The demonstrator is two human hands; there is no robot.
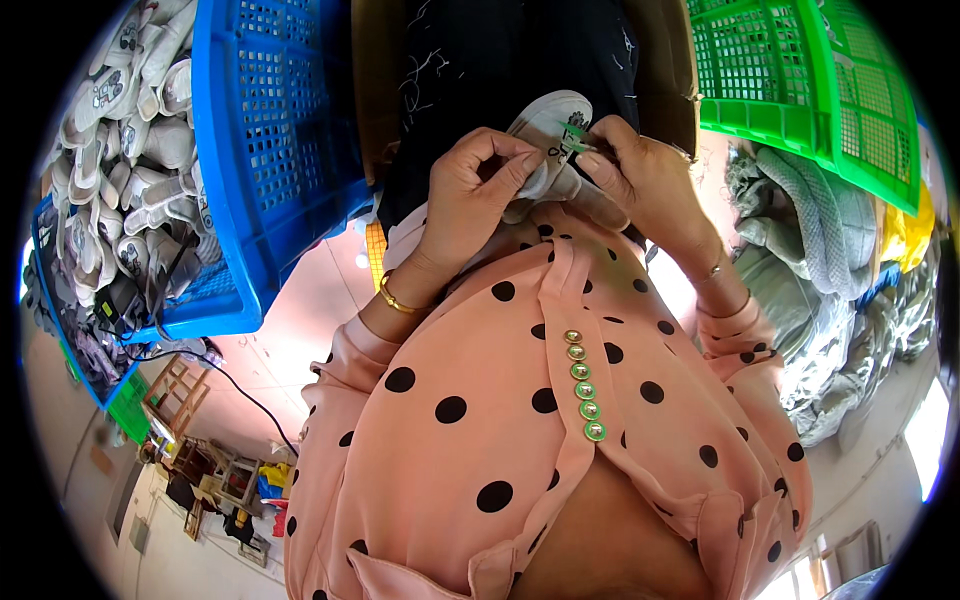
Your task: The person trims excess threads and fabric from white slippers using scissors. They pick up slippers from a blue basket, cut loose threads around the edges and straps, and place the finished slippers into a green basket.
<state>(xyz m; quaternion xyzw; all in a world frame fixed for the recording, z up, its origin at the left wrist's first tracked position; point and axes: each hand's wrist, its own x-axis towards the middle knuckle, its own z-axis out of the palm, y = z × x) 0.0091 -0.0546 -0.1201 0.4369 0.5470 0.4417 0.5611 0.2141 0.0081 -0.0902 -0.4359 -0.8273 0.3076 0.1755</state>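
— White shoe sole sits between both hands at the chest; left hand clamps its edge.
— Right hand pinches a green tag on it. I'd keep the sole braced, pulling gently.

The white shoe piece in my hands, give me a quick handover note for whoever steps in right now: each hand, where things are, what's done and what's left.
Left hand: fingertips pinched on the near edge of the white shoe piece.
Right hand: holds the piece from the other side, pressing a small green tag against it.
Things: blue crate to the left, with a pile of white shoe pieces beyond it; green crate to the right.
Done: tag sits on the piece.
Left: cannot tell if the tag is fixed; check it.
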